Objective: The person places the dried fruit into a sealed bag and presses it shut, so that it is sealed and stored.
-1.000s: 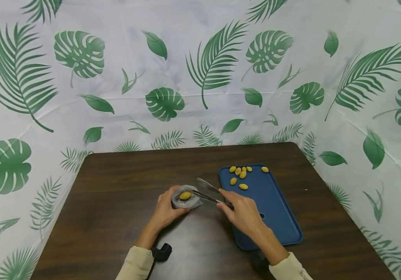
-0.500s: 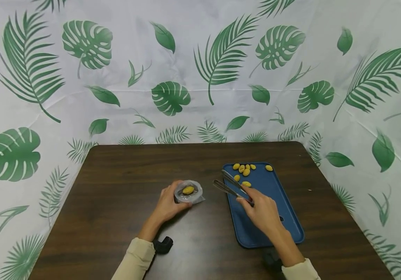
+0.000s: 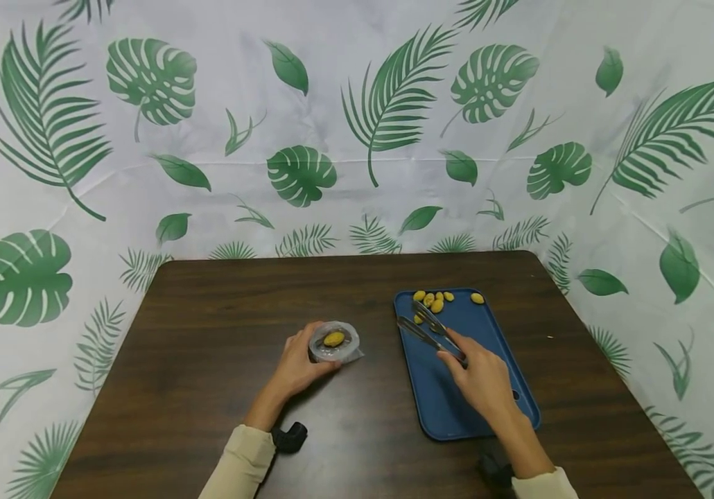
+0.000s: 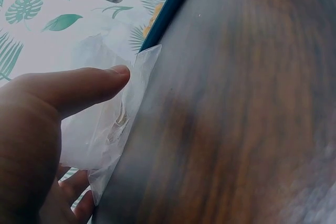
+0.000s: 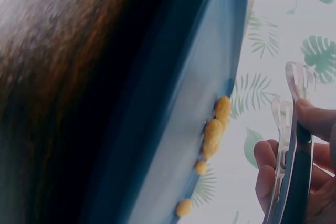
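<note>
My left hand holds a clear plastic bag by its side, thumb on one face and fingers on the other. The bag's mouth gapes upward, and a small yellow oval piece, like a little fruit, shows inside. Metal tongs with dark handle sides are gripped in my right hand. Their arms stand apart with nothing between the tips, above the far left part of the blue tray. Several more yellow oval pieces lie near the tray's far end, some partly hidden behind the tongs.
The dark wooden table carries the tray on the right, with the bag to its left. Black wrist gear hangs beside the left forearm. A white leaf-patterned cloth covers the walls behind and at the right.
The tongs have moved right from the bag's mouth to over the tray, their arms spreading from around the piece in the bag. The left hand keeps hold of the bag.
</note>
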`<state>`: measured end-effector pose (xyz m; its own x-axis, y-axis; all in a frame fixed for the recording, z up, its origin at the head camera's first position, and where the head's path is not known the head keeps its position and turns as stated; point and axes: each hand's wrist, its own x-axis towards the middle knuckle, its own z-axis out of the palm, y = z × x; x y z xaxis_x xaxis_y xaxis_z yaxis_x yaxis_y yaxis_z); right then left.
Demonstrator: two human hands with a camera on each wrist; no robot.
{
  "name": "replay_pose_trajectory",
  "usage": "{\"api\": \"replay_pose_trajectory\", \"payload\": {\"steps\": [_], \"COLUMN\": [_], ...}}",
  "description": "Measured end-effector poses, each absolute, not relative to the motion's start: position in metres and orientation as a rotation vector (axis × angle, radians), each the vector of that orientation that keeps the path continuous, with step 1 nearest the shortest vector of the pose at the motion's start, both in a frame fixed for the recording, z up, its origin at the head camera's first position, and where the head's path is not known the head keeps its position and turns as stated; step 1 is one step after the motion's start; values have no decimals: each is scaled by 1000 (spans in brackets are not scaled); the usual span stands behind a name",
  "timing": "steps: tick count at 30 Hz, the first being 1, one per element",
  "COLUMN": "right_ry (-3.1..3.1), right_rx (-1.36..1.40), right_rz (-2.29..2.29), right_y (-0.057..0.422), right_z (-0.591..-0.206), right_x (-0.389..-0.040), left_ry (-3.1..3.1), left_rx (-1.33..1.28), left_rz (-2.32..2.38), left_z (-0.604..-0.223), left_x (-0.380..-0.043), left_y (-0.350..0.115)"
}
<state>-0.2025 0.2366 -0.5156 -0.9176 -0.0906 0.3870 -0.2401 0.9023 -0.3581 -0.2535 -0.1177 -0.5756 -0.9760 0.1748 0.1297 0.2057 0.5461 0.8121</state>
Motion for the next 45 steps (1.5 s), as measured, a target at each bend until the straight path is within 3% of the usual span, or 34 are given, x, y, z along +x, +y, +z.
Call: {"api": "replay_pose_trajectory", "payload": {"steps": [45], "right_ry": [-2771], "right_rx": [55], "right_rz": [486], "right_y": [268], "right_z": [-527], "right_x": [-198], "left_ry": [-2675], "left_rx": [-396], "left_rz": [-1411], "left_z": [-582], "left_x": [-253], "left_y": [-117]}}
